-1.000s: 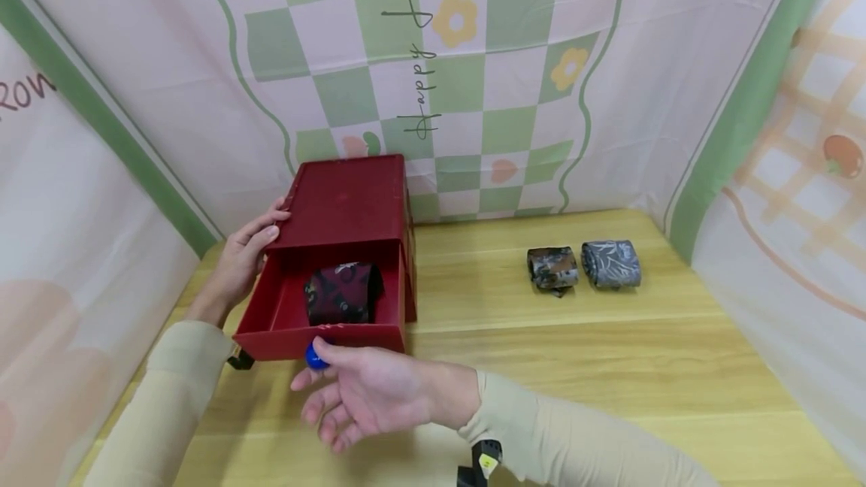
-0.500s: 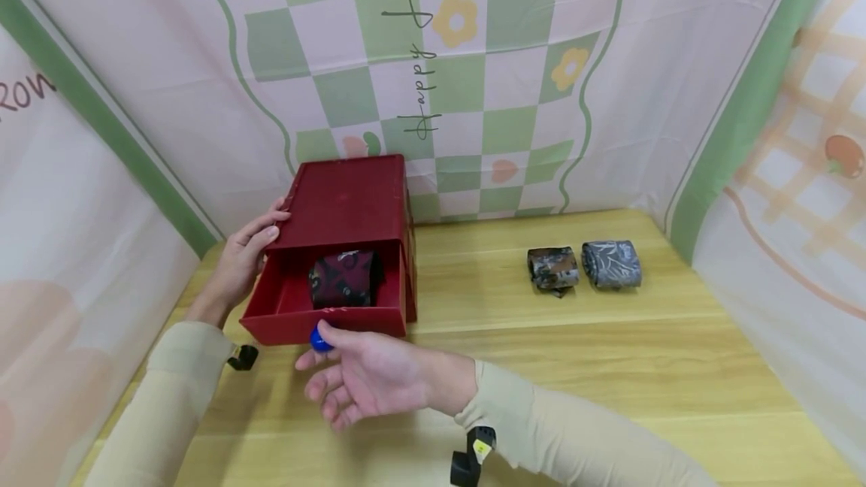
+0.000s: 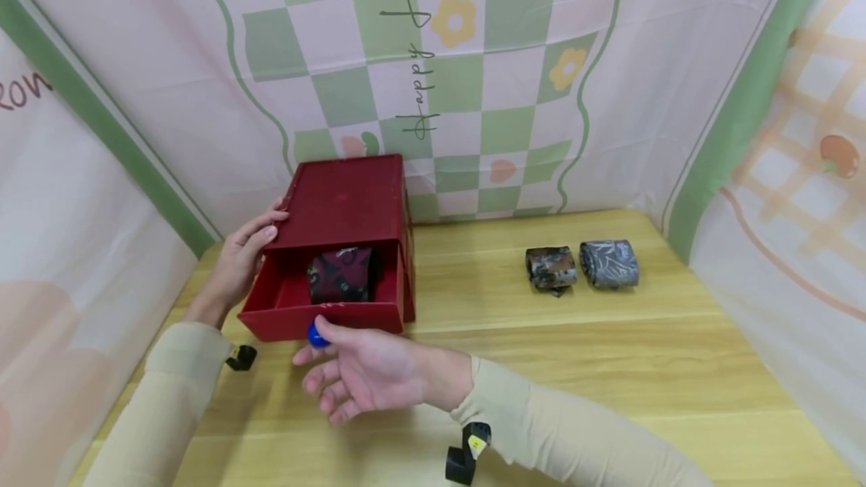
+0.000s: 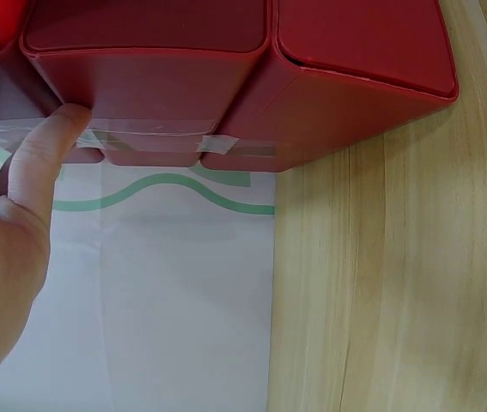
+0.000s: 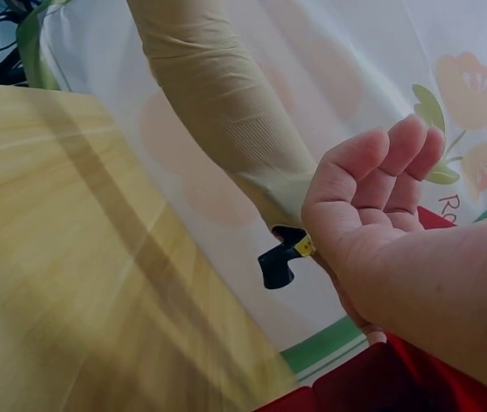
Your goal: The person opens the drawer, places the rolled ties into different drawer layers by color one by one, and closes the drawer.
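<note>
A dark red drawer cabinet [image 3: 348, 198] stands at the table's left, its top drawer [image 3: 284, 325] partly pulled out. Inside that drawer lies a rolled dark red and black necktie [image 3: 340, 276]. My right hand [image 3: 379, 370] is in front, thumb and index finger pinching the blue knob [image 3: 316, 334] on the drawer's face, other fingers loosely bent. Against the cabinet's left side rests my left hand [image 3: 237, 265], fingertips at the top edge. In the left wrist view its extended thumb [image 4: 41, 159] touches the red side wall.
Two more rolled neckties, one brown-grey patterned [image 3: 551, 267] and one grey with pale leaf lines [image 3: 609, 263], lie at the right on the wooden table [image 3: 575, 367]. A printed cloth [image 3: 453, 81] hangs behind, with further cloth at both sides.
The top drawer has slid partway into the cabinet, carrying the necktie back. My right hand has moved inward with the knob. The left hand has stayed in place.
</note>
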Tool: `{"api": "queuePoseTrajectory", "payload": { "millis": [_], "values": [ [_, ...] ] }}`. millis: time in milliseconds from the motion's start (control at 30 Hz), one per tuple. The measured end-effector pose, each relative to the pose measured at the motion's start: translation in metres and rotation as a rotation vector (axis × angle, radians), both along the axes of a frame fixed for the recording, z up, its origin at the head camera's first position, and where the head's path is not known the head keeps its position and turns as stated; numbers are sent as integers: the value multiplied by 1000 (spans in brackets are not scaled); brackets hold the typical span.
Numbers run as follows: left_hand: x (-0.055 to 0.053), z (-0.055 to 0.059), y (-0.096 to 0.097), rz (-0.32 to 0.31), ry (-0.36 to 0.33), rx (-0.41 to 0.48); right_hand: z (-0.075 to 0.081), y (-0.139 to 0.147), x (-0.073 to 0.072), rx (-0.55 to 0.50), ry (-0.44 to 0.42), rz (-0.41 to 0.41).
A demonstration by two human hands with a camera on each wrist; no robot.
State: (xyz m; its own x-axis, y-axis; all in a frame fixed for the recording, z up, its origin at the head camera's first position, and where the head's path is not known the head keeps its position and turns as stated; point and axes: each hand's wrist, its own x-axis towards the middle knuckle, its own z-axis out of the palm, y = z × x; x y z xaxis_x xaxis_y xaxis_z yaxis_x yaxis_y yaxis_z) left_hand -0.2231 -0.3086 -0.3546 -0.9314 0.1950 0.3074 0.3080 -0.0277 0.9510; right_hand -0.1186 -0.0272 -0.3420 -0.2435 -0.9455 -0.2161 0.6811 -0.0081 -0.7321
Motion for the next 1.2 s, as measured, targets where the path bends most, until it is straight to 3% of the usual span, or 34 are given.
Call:
{"api": "queuePoseTrajectory", "payload": {
  "millis": [1200],
  "values": [
    [2,1,2,-1,-17,32,-4,-8,-28,18,81,-115]
  ]
}}
